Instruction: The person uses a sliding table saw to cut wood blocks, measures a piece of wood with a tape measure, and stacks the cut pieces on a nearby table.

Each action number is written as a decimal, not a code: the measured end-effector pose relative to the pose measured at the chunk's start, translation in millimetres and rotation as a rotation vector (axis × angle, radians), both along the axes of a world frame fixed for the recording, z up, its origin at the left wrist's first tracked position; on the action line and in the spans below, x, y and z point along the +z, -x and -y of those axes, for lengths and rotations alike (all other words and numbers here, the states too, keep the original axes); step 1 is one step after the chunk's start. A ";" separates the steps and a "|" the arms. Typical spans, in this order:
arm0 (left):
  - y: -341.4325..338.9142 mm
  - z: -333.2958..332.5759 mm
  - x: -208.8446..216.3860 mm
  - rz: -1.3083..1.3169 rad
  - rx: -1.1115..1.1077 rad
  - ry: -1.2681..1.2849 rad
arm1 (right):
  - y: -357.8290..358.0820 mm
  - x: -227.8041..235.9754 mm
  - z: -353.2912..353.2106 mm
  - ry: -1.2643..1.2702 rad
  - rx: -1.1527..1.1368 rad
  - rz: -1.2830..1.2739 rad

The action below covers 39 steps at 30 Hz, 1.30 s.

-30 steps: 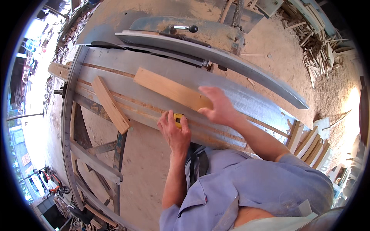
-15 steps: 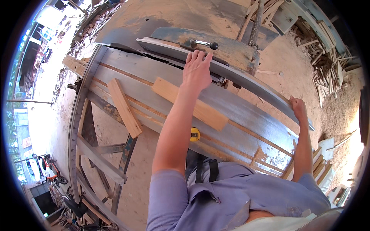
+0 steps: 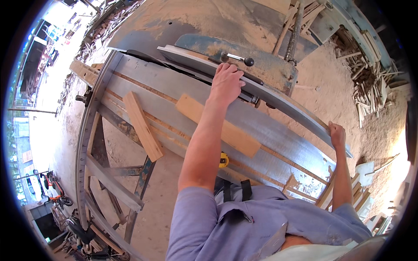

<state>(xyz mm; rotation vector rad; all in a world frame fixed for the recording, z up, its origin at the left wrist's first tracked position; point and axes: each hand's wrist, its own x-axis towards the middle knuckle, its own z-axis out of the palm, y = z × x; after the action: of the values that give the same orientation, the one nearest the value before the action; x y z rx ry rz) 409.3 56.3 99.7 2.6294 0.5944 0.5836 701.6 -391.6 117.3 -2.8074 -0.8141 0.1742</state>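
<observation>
A long metal rip fence (image 3: 287, 103) runs diagonally across a table saw. My left hand (image 3: 227, 85) has its fingers curled over the fence's edge, just below a lever with a black knob (image 3: 248, 61). At the fence's right end, my right hand (image 3: 337, 134) is wrapped around the edge. Under my left forearm, a light wooden board (image 3: 244, 138) lies on the grooved metal table (image 3: 150, 71), partly hidden by the arm. A second narrow board (image 3: 141, 124) lies to the left, overhanging the near edge. Close to my body sits a yellow tape measure (image 3: 223, 160).
A metal crosscut rail (image 3: 83, 148) and its support frame (image 3: 114, 185) stand at the left. Sawdust covers the saw's far top (image 3: 209, 19). Scrap wood is heaped at the far right (image 3: 370, 91), and more timber (image 3: 359, 191) lies by my right arm.
My left hand's fingers, spread over the fence before, are now curled on its edge. The right hand keeps its hold at the fence's end. The view has shifted slightly.
</observation>
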 end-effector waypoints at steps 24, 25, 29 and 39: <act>58.8 58.4 -37.3 0.948 0.715 1.033 | 234.5 -49.5 -243.1 -0.552 1.212 -0.106; 48.3 49.9 -37.4 0.920 0.735 1.003 | 222.1 -51.2 -257.5 -0.544 1.209 -0.063; 28.8 31.5 -34.8 0.864 0.819 1.010 | 197.2 -50.9 -296.7 -0.552 1.227 -0.037; 74.4 30.4 -73.7 0.515 0.547 0.661 | 223.0 -63.8 -337.2 -0.729 0.991 -0.009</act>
<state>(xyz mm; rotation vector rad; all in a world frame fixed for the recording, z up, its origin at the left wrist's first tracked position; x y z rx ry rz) 334.9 25.8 26.0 1.6094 1.1064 0.9743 478.6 -54.4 53.5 -1.5620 -1.7528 0.0189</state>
